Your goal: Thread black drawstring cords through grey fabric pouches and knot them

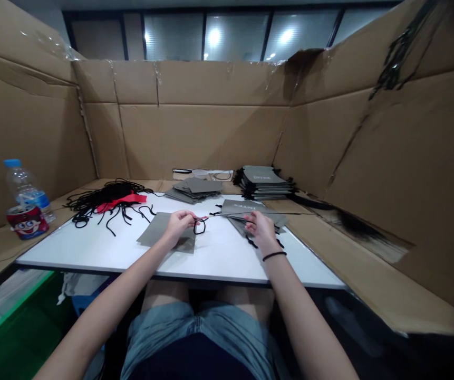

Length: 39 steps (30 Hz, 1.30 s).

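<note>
My left hand (pixel 180 224) is closed in a pinch on a black cord (pixel 200 228), which hangs in a small loop beside the fingertips. A small reddish bit shows by the fingertips, too small to name. Under this hand a flat grey piece (pixel 153 230) lies on the white tabletop (pixel 108 253), partly covered by the hand. My right hand (pixel 260 228), a black band on its wrist, has curled fingers around a thin dark strand that seems to be the same cord. Below and behind it lie grey pouch-like pieces (pixel 237 207) with printed lettering and black cord ends.
A tangle of black cords (pixel 112 192) with a red strip (pixel 122 202) lies at left. Behind are loose grey pieces (pixel 195 189) and a tall stack of corded ones (pixel 264 182). A bottle (pixel 29 190) and red can (pixel 27 221) stand far left. Cardboard walls (pixel 187 132) surround the table.
</note>
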{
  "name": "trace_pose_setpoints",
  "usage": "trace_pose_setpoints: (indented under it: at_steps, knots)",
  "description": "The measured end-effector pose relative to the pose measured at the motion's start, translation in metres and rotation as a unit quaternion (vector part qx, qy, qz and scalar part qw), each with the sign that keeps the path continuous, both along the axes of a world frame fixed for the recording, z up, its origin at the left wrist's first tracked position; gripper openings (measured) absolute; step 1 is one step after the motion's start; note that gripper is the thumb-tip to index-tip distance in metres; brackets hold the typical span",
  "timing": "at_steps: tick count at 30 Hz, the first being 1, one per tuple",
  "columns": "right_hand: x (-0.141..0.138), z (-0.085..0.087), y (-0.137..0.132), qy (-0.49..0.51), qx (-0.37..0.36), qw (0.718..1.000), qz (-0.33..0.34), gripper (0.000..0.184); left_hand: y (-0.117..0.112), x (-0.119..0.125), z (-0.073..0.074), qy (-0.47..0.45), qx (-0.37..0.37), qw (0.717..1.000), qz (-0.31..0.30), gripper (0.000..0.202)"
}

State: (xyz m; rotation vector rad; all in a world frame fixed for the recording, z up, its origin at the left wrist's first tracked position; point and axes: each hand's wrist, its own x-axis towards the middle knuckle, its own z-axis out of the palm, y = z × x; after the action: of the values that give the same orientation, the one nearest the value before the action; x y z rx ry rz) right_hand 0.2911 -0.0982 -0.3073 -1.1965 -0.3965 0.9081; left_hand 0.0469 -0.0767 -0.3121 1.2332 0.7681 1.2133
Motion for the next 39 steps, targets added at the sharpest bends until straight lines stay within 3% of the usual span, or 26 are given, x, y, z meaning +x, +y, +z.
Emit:
trace_pose_setpoints:
  at_steps: [7,11,14,16,18,20,22,24,31,39]
  knots:
    - [-0.007,-0.003,-0.001,-0.116,-0.052,0.989,0.073,0.005,0.002,-0.001,-0.002,0.009,-0.006,1.0,0.014,0.006]
    - [-0.01,-0.007,-0.003,-0.285,-0.066,0.954,0.065,0.022,0.002,-0.001,-0.002,0.01,-0.008,1.0,0.007,0.007]
    - [-0.018,-0.008,-0.007,-0.458,0.022,0.889,-0.009,0.027,0.003,-0.001,-0.003,0.023,-0.01,1.0,0.006,0.004]
    - [-0.03,-0.007,-0.011,-0.536,0.098,0.838,-0.029,0.017,0.003,0.0,-0.004,0.028,-0.009,1.0,0.009,0.005]
    - [-0.045,-0.006,-0.013,-0.601,0.161,0.783,0.005,0.006,0.004,0.0,-0.005,0.025,-0.003,1.0,0.004,0.007]
    - [-0.06,-0.006,-0.013,-0.665,0.2,0.717,0.062,0.022,0.004,0.0,-0.006,0.016,0.003,1.0,-0.003,0.008]
    - [-0.072,-0.008,-0.011,-0.696,0.21,0.678,0.108,0.026,0.004,-0.001,-0.006,0.011,0.008,1.0,-0.004,0.01]
    - [-0.08,-0.009,-0.008,-0.696,0.203,0.674,0.142,0.024,0.003,-0.001,-0.006,0.01,0.009,1.0,0.002,0.011]
    - [-0.08,-0.011,-0.004,-0.61,0.206,0.73,0.229,0.016,0.002,-0.002,-0.005,0.022,-0.002,1.0,0.021,0.012]
    - [-0.082,-0.01,-0.007,-0.617,0.219,0.721,0.229,0.015,0.006,-0.006,-0.007,-0.002,-0.004,0.998,0.055,0.015]
